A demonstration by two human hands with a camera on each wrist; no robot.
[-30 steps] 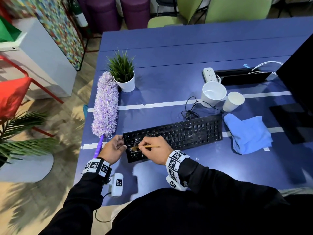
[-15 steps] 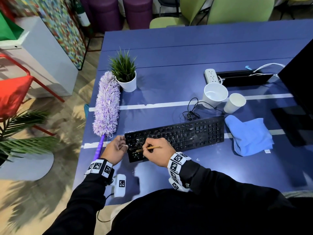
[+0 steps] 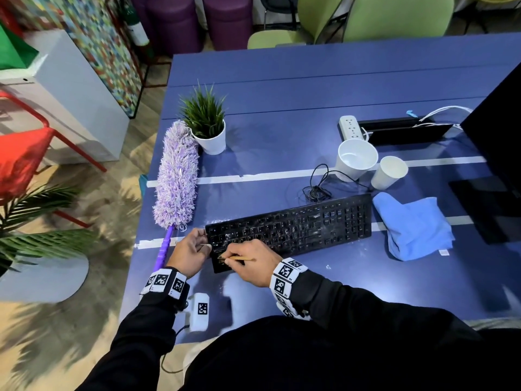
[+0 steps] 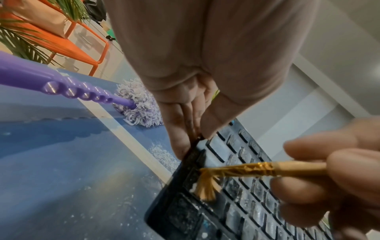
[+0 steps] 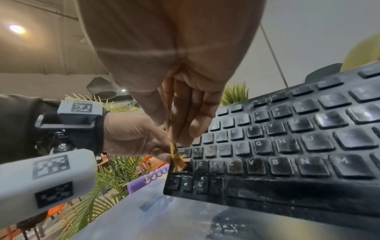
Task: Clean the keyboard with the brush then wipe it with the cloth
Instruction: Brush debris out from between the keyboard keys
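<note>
Working at blue table [image 3: 282, 94]. Black dusty keyboard [image 3: 310, 224] lies slantwise near front edge. Blue cloth [image 3: 417, 227] crumpled just beside keyboard's right end. My left hand [image 3: 189, 253] grips keyboard's left end, fingers [image 4: 176, 129] curled on edge. My right hand [image 3: 251, 263] pinches small brush [image 4: 261, 168], bristles splayed on lower-left keys.

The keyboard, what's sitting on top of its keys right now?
White dust specks coat the keyboard. The small brush has its bristles splayed on keys at the left end, held by the right hand. That hand hides some keys beneath it.
</note>
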